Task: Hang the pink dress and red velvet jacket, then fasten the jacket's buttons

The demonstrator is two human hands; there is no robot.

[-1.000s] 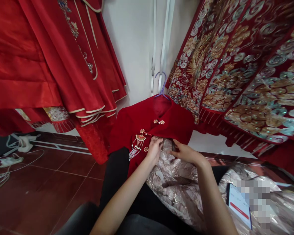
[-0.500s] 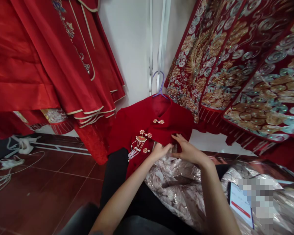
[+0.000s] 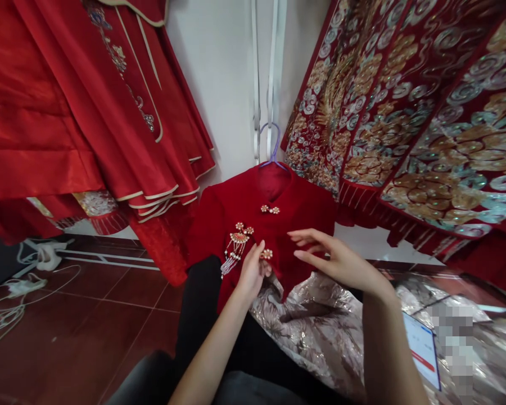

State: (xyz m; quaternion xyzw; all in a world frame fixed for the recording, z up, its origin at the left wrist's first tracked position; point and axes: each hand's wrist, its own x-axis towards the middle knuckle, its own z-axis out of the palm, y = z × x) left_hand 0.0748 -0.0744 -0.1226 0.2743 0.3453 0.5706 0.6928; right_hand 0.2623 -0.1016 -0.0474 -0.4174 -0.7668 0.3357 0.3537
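Note:
A dark red jacket (image 3: 236, 197) with a V-shaped neckline hangs on a purple hanger (image 3: 274, 149), its lower part over my lap. A beaded clasp (image 3: 270, 210) joins its front near the neck. On its chest sits a fan-shaped brooch (image 3: 237, 242) with bead tassels. My left hand (image 3: 253, 275) is closed on the front edge of the jacket, right beside a lower beaded clasp (image 3: 266, 255). My right hand (image 3: 341, 259) is open, fingers apart, close over the other front panel. Whether its fingertips touch the cloth I cannot tell.
Pale metallic brocade fabric (image 3: 320, 326) covers my lap and spreads right, with a phone (image 3: 421, 349) on it. Red garments (image 3: 152, 124) hang at left, an embroidered one (image 3: 405, 129) at right. A power strip and cables (image 3: 27, 286) lie on the tiled floor.
My left hand has moved from under the right-side panel to the lower clasp. My right hand has let go of the panel, which now hangs down flat.

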